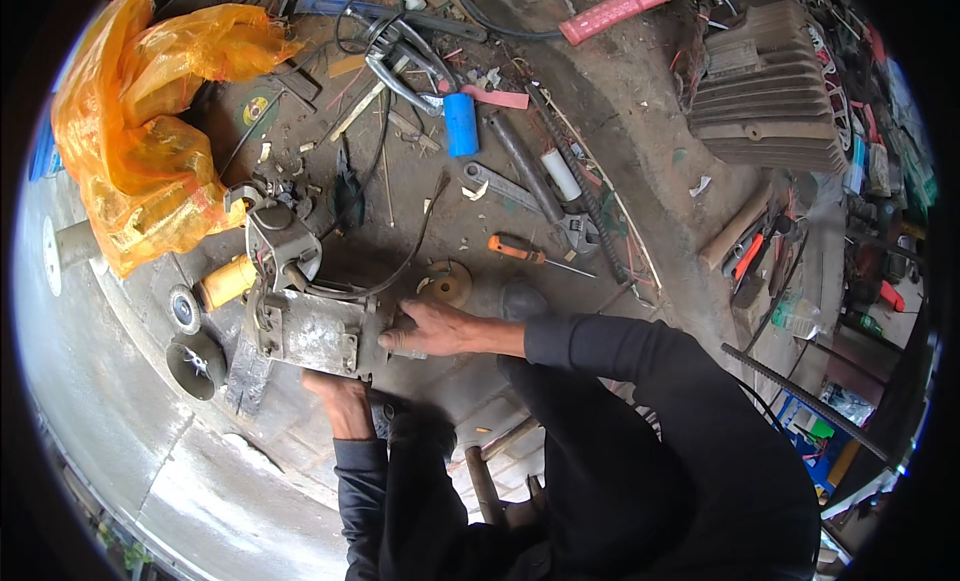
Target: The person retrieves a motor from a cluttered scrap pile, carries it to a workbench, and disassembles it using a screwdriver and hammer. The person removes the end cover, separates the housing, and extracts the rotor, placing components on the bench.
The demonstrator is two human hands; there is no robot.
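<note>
A grey metal machine body (318, 331), motor-like with a bare worn plate on top, sits on the ground before my knees. A dark cable curves up from it, and an open metal housing (284, 243) adjoins its far side. My right hand (432, 331) grips the machine's right end, thumb toward me and the other fingers partly hidden. My left hand (340, 401) holds its near underside, with the fingertips out of sight below it. Close to my right hand lies a tan disc (445, 284) with a centre hole.
An orange plastic bag (160, 141) bulges at the far left. A yellow cylinder (228, 282) and a dark bowl (196, 367) stand left of the machine. Farther off lie an orange-handled screwdriver (518, 250), an adjustable wrench (500, 186), a blue cylinder (461, 125) and a finned motor casing (765, 91).
</note>
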